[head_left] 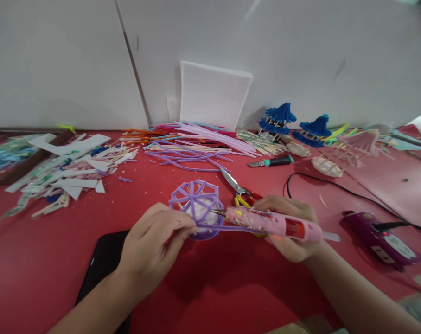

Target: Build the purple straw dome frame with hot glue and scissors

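A round openwork frame of purple pipe cleaners [192, 197] with a white base [205, 214] stands in front of me. At its near edge my left hand [158, 236] is closed, thumb and fingertips pinching a purple pipe cleaner [231, 228] that stretches right, toward my other hand. My right hand [297, 232] grips a pink hot glue gun [266, 221], a clear glue stick [331, 236] poking out of its back. The gun's metal nozzle points left, close to the frame's right side. Whether the nozzle touches the frame, I cannot tell.
Scissors [233, 181] lie open-side away behind the glue gun, near a utility knife [271, 161]. Pipe cleaners [210, 139] are heaped at the back. Paper scraps [74, 171] lie left, a black phone [104, 260] near my left forearm. Right stand blue-roofed models [276, 120] and a purple power strip [380, 239].
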Tool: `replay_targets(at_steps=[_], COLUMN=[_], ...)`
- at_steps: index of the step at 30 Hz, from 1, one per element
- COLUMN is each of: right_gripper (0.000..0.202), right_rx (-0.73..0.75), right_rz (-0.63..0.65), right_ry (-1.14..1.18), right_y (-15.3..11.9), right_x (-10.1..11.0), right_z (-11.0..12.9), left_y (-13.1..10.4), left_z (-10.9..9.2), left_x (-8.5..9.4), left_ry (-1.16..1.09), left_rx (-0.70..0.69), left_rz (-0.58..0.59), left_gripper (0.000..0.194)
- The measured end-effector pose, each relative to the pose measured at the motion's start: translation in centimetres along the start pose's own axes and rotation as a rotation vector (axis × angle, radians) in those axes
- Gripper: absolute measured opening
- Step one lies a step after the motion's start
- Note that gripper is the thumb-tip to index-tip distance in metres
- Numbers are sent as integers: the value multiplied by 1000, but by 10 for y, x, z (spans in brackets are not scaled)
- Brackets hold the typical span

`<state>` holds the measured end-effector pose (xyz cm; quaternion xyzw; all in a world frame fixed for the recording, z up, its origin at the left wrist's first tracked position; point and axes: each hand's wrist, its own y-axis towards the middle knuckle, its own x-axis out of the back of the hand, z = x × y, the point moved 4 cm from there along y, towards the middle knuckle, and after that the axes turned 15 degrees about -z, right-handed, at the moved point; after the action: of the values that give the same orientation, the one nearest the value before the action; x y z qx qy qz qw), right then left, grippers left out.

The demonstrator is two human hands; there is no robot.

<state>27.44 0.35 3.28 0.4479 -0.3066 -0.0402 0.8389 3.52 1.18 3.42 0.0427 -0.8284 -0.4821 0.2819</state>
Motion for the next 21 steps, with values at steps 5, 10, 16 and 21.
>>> replay_targets(at_steps=[5,10,16,21], right_gripper=[19,11,11,8], right_rx=[-35,-50,-74,-65], right_rz=[-23,-29,-4,-39], right_ry=[-6,-40,-48,-36], right_y=[-4,-5,-5,-6], right_x=[2,3,3,4], right_z=[-5,-6,-6,-8], left_y=[1,1,0,0], left_z=[0,-1,-1,1], left_x=[0,1,1,0], left_ry=[2,-4,-7,-11], left_rx=[-5,-8,-1,12], left_rz=[-4,-12,-4,10], left_gripper=[11,9,10,9])
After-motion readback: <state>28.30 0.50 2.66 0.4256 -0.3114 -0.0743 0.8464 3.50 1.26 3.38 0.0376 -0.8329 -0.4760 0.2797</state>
